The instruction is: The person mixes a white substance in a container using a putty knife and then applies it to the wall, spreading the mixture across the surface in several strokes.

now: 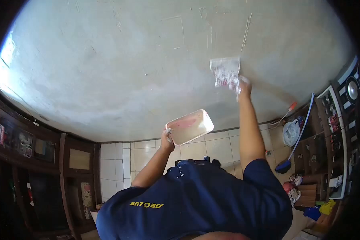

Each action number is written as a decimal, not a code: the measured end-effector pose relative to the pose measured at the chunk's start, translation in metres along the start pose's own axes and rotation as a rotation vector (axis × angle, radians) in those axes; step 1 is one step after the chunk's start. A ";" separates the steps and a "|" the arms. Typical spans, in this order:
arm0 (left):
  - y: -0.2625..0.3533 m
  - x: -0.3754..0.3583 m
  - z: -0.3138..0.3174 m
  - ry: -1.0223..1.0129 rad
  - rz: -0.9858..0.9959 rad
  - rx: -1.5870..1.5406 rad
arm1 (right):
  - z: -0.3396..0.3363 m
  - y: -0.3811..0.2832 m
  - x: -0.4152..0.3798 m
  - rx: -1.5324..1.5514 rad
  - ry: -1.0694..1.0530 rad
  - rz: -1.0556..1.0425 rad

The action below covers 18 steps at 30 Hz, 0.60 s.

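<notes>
My left hand [167, 139] is closed on the near-left rim of a white rectangular plastic tub [206, 122], which is tilted so its inside shows, with pinkish smears and a pale residue. Up and to the right, my right hand [244, 85] grips a wide putty knife [226, 68] whose blade lies against the wall. White filler coats the blade and speckles the fingers of both hands. The putty knife's handle is hidden in my right hand. Raised ridges and streaks mark the grey-white wall [120, 72] around the blade.
Dark wooden cabinets [64, 160] stand at the left, beside the tiled floor [146, 154]. To the right are a white plastic bag [291, 133], a blue-handled broom [284, 166] and shelves [330, 152] with assorted items. An orange-handled tool [293, 106] leans near the wall's foot.
</notes>
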State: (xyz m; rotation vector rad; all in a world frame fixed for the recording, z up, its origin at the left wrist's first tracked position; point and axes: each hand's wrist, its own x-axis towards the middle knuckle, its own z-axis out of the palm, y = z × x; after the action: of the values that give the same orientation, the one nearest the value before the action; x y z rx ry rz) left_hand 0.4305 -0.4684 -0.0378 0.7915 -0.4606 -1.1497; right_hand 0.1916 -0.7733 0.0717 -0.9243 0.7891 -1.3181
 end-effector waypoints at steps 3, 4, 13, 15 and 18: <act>-0.010 0.006 -0.016 0.086 -0.044 -0.003 | -0.025 0.034 -0.040 -0.126 0.093 0.182; -0.012 0.006 -0.018 0.083 -0.044 0.000 | -0.032 0.037 -0.049 -0.094 0.089 0.206; -0.008 0.003 -0.012 0.136 -0.072 -0.019 | 0.042 -0.133 0.017 0.189 -0.129 -0.233; -0.004 -0.001 -0.004 0.051 -0.053 -0.023 | 0.051 -0.138 0.032 -0.042 -0.045 -0.218; -0.005 -0.001 -0.007 0.012 0.002 0.050 | -0.002 -0.041 0.054 0.006 0.045 -0.097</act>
State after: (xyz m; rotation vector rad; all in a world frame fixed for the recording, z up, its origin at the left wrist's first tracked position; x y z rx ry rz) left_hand 0.4312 -0.4663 -0.0462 0.8410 -0.4817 -1.1342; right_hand 0.1772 -0.8276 0.1089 -0.9411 0.7826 -1.4295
